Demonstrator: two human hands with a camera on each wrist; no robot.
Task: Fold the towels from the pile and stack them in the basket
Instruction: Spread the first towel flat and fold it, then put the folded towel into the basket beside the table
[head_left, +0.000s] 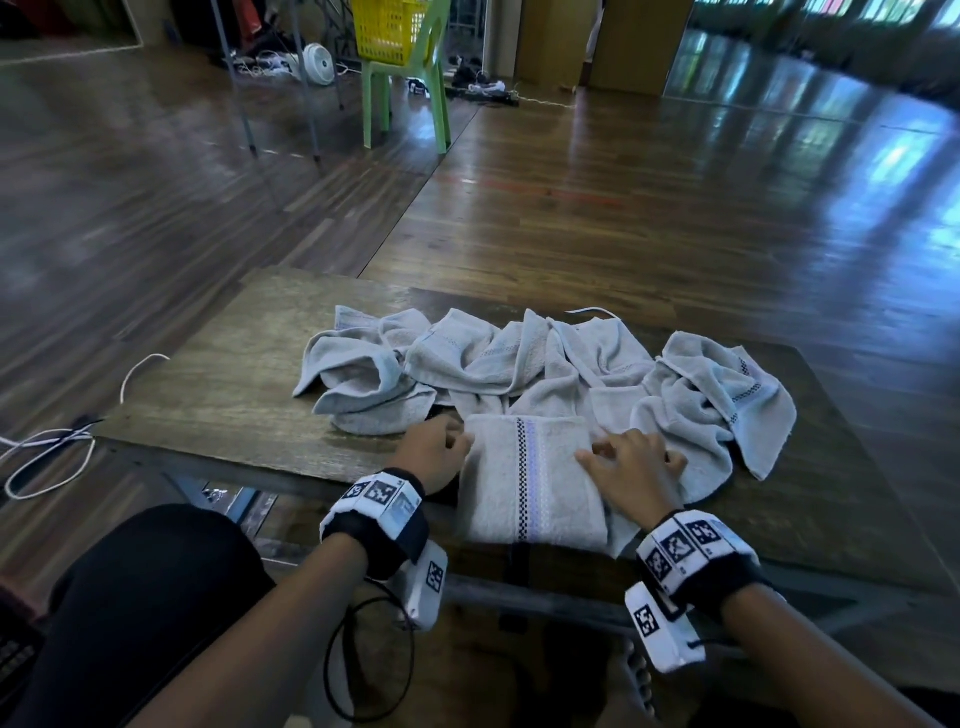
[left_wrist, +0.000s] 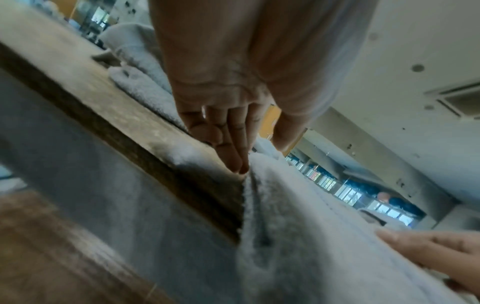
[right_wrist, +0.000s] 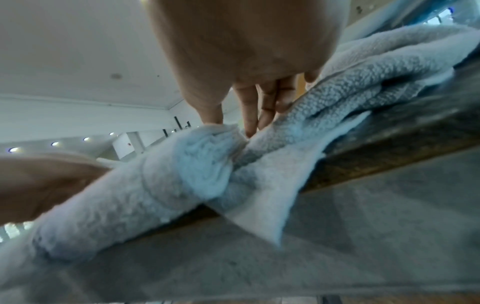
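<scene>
A folded grey towel (head_left: 530, 483) with a checkered stripe lies at the near edge of the wooden table (head_left: 218, 405), slightly overhanging it. My left hand (head_left: 441, 457) is at its left edge; in the left wrist view its fingertips (left_wrist: 237, 164) tuck in at that edge with the thumb above, pinching it. My right hand (head_left: 623, 462) pinches the right edge, thumb on top and fingers (right_wrist: 250, 127) down in the crease against the pile. Several crumpled grey towels (head_left: 519, 358) are heaped behind. The yellow basket (head_left: 387, 26) sits on a green chair far back.
The green plastic chair (head_left: 405, 88) stands on the wooden floor beyond the table, beside metal legs and a small white fan (head_left: 318, 63). White cables (head_left: 52, 457) trail off the table's left side. My knee (head_left: 156, 597) is under the near left edge.
</scene>
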